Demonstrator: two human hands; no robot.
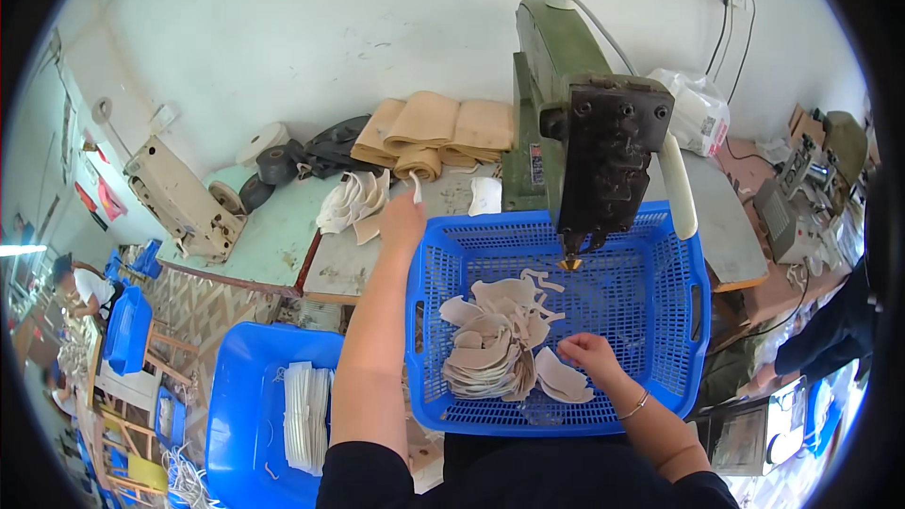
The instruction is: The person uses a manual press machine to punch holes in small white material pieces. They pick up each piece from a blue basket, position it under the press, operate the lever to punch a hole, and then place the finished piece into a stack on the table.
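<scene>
My left hand [403, 219] reaches far over the worktable, just past the basket's left rim. Its fingers are closed on a small white cut piece [417, 189] that sticks up from them. Beside it lies a stack of white and beige cut pieces [353, 200]. My right hand [588, 356] is low inside the blue perforated basket [699, 344], its fingers curled together; whether they grip anything is hidden. By its fingertips lies a loose pale piece [564, 378]. Left of that sits a heap of similar beige fabric-like pieces [490, 344].
A green machine [603, 123] with a dark head overhangs the basket, its lever [677, 188] to the right. Tan folded sheets [438, 127] and dark rolls [278, 165] line the wall. At lower left stands a blue tub [240, 415] with a white bundle [306, 415]. Other people work farther off.
</scene>
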